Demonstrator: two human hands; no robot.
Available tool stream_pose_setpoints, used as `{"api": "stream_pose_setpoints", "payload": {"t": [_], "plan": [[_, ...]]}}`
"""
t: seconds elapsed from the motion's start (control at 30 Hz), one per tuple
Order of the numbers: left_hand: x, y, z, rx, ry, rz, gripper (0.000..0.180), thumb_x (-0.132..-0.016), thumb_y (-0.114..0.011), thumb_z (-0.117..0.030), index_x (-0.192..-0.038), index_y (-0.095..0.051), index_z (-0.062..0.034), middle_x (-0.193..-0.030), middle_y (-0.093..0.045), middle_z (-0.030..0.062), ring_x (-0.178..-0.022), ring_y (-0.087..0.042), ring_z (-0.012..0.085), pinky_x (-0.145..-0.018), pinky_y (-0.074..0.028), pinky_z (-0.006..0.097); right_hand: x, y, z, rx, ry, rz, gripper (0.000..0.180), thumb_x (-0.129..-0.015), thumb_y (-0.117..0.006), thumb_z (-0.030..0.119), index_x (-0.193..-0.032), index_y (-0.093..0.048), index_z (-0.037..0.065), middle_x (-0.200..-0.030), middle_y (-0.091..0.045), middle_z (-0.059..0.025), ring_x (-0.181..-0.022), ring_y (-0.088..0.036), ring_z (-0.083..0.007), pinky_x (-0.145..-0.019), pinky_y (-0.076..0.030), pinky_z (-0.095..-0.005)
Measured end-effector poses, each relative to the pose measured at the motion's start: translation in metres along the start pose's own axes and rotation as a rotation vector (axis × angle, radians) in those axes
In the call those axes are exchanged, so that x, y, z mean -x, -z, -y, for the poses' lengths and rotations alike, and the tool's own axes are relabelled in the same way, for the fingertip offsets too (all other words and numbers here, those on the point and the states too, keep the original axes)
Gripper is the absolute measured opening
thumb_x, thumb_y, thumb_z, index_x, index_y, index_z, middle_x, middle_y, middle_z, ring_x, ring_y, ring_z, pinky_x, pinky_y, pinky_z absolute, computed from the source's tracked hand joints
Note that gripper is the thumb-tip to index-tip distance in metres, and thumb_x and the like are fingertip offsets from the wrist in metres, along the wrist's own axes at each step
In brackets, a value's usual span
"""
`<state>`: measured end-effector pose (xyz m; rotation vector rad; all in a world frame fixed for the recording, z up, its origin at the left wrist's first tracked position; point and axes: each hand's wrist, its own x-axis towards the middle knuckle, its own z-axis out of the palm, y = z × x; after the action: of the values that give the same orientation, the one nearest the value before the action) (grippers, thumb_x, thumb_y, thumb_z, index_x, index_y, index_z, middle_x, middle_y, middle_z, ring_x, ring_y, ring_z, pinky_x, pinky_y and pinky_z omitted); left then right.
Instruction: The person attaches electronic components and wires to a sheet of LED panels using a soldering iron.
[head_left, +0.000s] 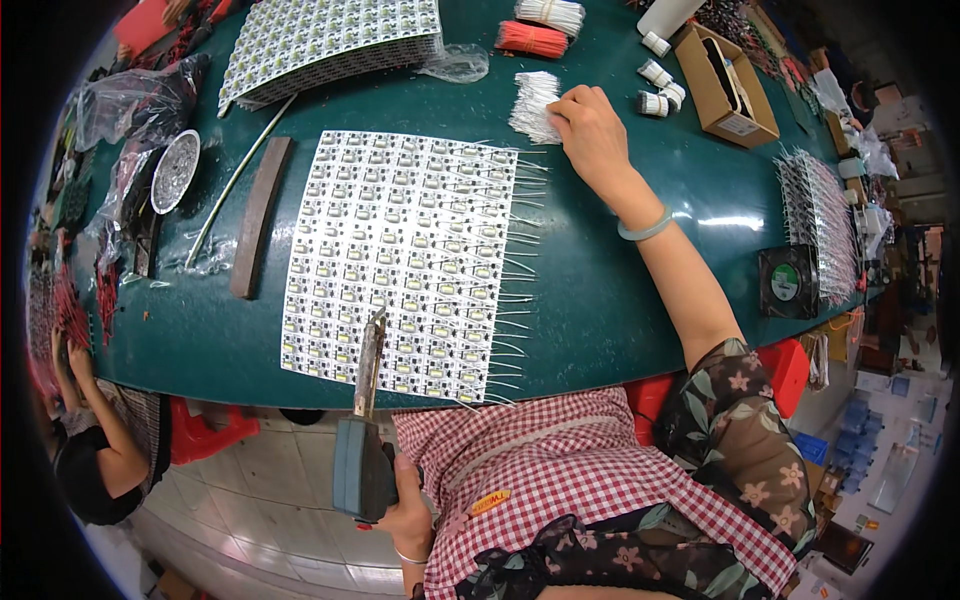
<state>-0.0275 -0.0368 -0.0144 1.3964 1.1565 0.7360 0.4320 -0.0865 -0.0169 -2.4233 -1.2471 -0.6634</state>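
Note:
My left hand point(408, 508) is closed round the blue-grey handle of a soldering gun point(352, 470). The gun's long metal tip reaches up over the lower middle of a white LED circuit board panel point(340, 240). Rows of small yellowish LEDs cover this panel, and thin white wires point(516, 265) stick out past its right edge. Beyond the panel's top right corner, my right hand point(594, 135) pinches at the edge of a pile of short white wires point(534, 100). Its fingertips are pressed together there, and how many wires they hold is hidden.
A stack of similar panels point(330, 35) stands at the far left. A dark bar point(262, 218) and a metal dish point(176, 172) lie left of the panel. At the right are a cardboard box point(725, 90), a black fan point(787, 282) and wired panels point(815, 225). Another person point(105, 440) sits at left.

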Motion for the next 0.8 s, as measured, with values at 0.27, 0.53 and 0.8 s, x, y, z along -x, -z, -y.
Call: {"api": "stream_pose_setpoints", "payload": {"t": [0.27, 0.53, 0.8], "plan": [[0.000, -0.006, -0.007, 0.017, -0.002, -0.020, 0.033, -0.091, -0.063, 0.006, -0.124, -0.057, 0.0098, -0.086, -0.062, 0.0096, -0.059, -0.049, 0.0089, -0.051, -0.039, 0.023, -0.005, -0.002, -0.003, 0.030, -0.022, 0.035, 0.005, -0.081, -0.074, 0.010, -0.085, -0.073, 0.008, -0.087, -0.065, -0.0046, -0.091, -0.062, -0.0247, -0.079, -0.051, -0.0388], [0.002, 0.001, 0.006, 0.005, -0.035, 0.011, 0.033, -0.091, -0.062, 0.006, -0.123, -0.057, 0.0104, -0.079, -0.060, 0.0073, -0.058, -0.048, 0.0085, -0.053, -0.039, 0.023, -0.005, 0.010, 0.002, 0.048, 0.043, 0.013, 0.004, -0.081, -0.072, 0.013, -0.082, -0.069, 0.010, -0.082, -0.065, -0.0042, -0.087, -0.061, -0.0247, -0.076, -0.051, -0.0404], [0.008, 0.012, 0.022, -0.080, -0.095, 0.055, 0.037, -0.090, -0.064, 0.006, -0.127, -0.057, 0.0066, -0.087, -0.062, 0.0094, -0.060, -0.050, 0.0089, -0.053, -0.040, 0.024, 0.009, 0.022, 0.015, -0.034, 0.082, 0.007, 0.004, -0.088, -0.065, 0.007, -0.092, -0.066, 0.008, -0.087, -0.061, -0.0077, -0.088, -0.057, -0.0301, -0.077, -0.049, -0.0413]]}}
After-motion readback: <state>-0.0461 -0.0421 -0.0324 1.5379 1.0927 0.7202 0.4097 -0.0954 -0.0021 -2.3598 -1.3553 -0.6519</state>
